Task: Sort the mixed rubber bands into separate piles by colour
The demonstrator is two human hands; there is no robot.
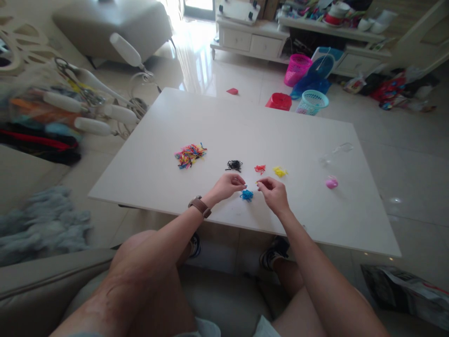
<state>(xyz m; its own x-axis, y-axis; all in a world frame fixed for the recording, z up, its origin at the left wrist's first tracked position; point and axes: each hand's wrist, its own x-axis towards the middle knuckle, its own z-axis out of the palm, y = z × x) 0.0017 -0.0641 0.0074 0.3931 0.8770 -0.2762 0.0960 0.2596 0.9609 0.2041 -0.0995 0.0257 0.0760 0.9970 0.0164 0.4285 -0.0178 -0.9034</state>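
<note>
My left hand (231, 185), with a brown watch on the wrist, is closed in a pinch just above the blue pile of small rubber bands (247, 195). A tiny dark thing shows at its fingertips, too small to name. My right hand (271, 191) pinches a small yellow rubber band (257, 182) a short way to the right. Beyond my hands lie a black pile of bands (234, 165), a small red pile (260, 169) and a yellow pile (280, 172). A larger mixed-colour pile (190, 155) sits further left.
The white table (217, 121) stands before my knees. On its right side are a pink-purple object (331, 182) and a clear plastic thing (342, 148). Past the far edge stand a red stool or bin (279, 101), a light-blue basket (312, 103) and a pink basket (297, 70).
</note>
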